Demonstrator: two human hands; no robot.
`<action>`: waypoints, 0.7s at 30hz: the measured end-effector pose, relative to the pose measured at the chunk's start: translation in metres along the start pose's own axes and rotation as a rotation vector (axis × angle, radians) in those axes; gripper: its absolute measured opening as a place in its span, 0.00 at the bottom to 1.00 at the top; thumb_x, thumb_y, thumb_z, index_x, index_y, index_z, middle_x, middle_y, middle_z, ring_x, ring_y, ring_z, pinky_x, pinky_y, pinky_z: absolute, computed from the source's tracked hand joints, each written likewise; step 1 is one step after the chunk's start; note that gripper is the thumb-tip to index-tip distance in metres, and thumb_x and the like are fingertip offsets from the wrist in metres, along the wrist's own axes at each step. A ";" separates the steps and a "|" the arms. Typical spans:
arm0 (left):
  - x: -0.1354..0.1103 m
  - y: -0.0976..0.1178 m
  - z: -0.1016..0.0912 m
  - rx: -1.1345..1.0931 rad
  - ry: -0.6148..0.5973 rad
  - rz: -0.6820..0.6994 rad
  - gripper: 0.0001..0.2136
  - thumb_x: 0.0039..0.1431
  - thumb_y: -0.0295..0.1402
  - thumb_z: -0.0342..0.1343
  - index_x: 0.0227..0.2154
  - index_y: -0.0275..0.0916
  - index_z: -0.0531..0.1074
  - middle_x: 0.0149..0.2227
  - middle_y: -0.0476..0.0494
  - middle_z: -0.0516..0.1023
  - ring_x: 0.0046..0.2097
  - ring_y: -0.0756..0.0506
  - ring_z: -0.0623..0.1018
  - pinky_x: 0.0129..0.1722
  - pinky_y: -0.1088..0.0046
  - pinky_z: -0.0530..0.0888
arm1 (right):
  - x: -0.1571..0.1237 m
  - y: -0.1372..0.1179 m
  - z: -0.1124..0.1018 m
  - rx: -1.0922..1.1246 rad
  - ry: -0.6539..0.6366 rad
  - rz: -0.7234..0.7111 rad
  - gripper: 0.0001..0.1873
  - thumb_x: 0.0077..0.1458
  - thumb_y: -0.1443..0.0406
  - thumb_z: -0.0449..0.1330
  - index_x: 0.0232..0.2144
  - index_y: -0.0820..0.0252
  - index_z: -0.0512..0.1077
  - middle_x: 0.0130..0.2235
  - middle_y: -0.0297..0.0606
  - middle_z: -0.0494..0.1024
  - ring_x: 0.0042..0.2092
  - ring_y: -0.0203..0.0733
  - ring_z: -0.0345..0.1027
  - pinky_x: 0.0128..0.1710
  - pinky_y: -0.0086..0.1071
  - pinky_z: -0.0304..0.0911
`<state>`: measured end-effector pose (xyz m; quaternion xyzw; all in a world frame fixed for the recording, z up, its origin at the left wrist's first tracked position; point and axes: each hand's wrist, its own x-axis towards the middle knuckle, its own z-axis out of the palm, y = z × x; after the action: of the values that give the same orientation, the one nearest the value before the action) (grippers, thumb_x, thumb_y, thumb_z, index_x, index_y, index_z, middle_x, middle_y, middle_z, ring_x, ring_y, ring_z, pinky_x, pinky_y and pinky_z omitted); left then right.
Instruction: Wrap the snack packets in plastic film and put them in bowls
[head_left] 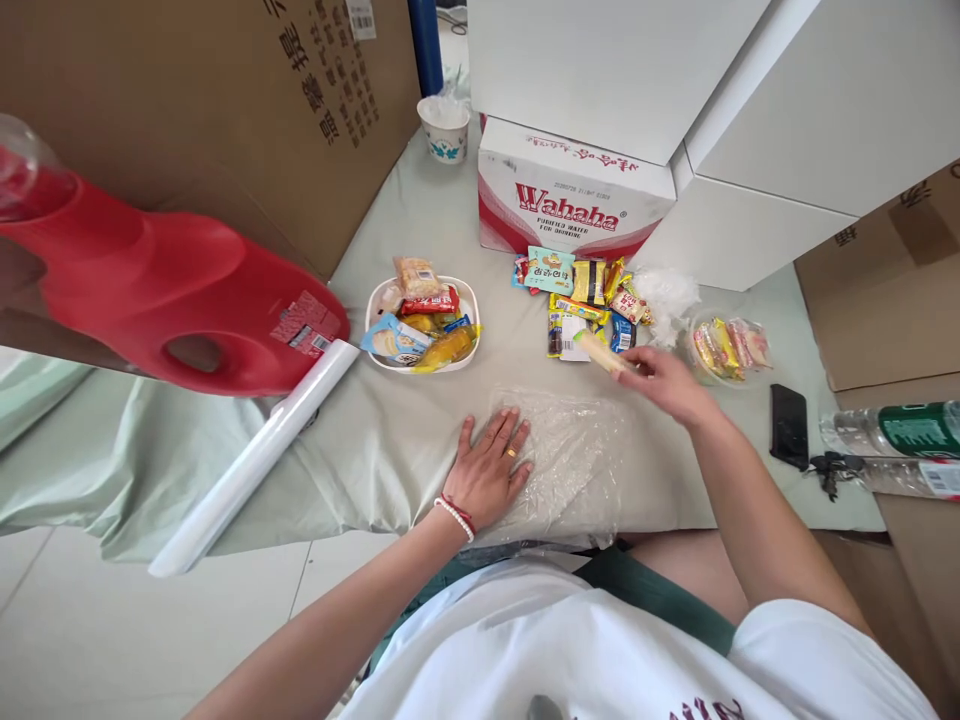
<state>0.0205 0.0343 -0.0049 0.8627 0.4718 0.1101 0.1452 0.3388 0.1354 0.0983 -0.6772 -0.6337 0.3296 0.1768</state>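
Note:
My left hand (pixel 489 465) lies flat with fingers spread, at the left edge of a clear plastic sheet (pixel 574 455) on the cloth. In my right hand (pixel 664 380) is a pale yellow, stick-shaped snack pack (pixel 598 352), pinched between thumb and fingers. It is held just in front of a pile of wrapped snacks (pixel 589 285) in several colours. To the left stands a white oval bowl (pixel 424 370) with packaged snacks in it. Right of my right hand is a clear round container (pixel 709 375) of wrapped snacks, with crumpled clear plastic (pixel 667 300) behind it.
A red jug (pixel 225 270) and a white roll (pixel 255 455) lie at left. Behind are a Wahaha carton (pixel 570 195), a paper cup (pixel 444 135) and white cabinets (pixel 600 60). A phone (pixel 789 427), keys (pixel 831 472) and plastic bottles (pixel 900 430) lie at right.

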 end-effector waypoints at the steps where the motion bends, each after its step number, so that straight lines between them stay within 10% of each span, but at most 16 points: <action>1: 0.000 0.000 0.001 0.001 0.002 -0.005 0.29 0.73 0.44 0.45 0.72 0.40 0.58 0.74 0.35 0.56 0.74 0.35 0.60 0.74 0.40 0.42 | -0.018 -0.005 0.011 -0.027 -0.020 -0.099 0.26 0.52 0.48 0.67 0.47 0.58 0.79 0.41 0.42 0.77 0.36 0.44 0.68 0.36 0.36 0.66; 4: 0.000 0.001 0.003 0.015 0.015 -0.017 0.33 0.73 0.44 0.44 0.74 0.34 0.50 0.74 0.30 0.56 0.74 0.34 0.59 0.74 0.40 0.43 | -0.066 -0.010 0.052 -0.107 -0.150 -0.288 0.27 0.57 0.52 0.65 0.56 0.55 0.74 0.48 0.46 0.74 0.45 0.49 0.72 0.46 0.41 0.70; 10: -0.001 -0.013 -0.004 0.022 -0.014 0.051 0.35 0.70 0.42 0.46 0.75 0.32 0.47 0.73 0.27 0.57 0.74 0.33 0.60 0.73 0.40 0.44 | -0.113 0.019 0.107 -0.359 -0.218 -0.202 0.30 0.62 0.57 0.64 0.65 0.52 0.67 0.57 0.51 0.71 0.56 0.57 0.70 0.50 0.47 0.72; 18: -0.004 -0.046 -0.016 0.039 -0.038 0.072 0.29 0.73 0.40 0.43 0.73 0.42 0.55 0.73 0.33 0.57 0.72 0.34 0.63 0.72 0.35 0.37 | -0.075 0.016 0.064 -0.280 -0.384 -0.153 0.26 0.58 0.51 0.67 0.57 0.50 0.76 0.52 0.43 0.80 0.48 0.50 0.76 0.45 0.37 0.69; 21: -0.004 -0.045 -0.014 0.040 -0.026 0.062 0.29 0.73 0.41 0.43 0.74 0.43 0.55 0.73 0.34 0.57 0.73 0.34 0.63 0.72 0.36 0.38 | -0.017 0.007 0.038 -0.326 -0.142 -0.088 0.20 0.67 0.51 0.57 0.51 0.54 0.79 0.46 0.44 0.83 0.42 0.49 0.75 0.44 0.36 0.67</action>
<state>-0.0217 0.0561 -0.0078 0.8810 0.4450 0.0940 0.1305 0.3192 0.1110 0.0698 -0.6436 -0.7187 0.2612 0.0338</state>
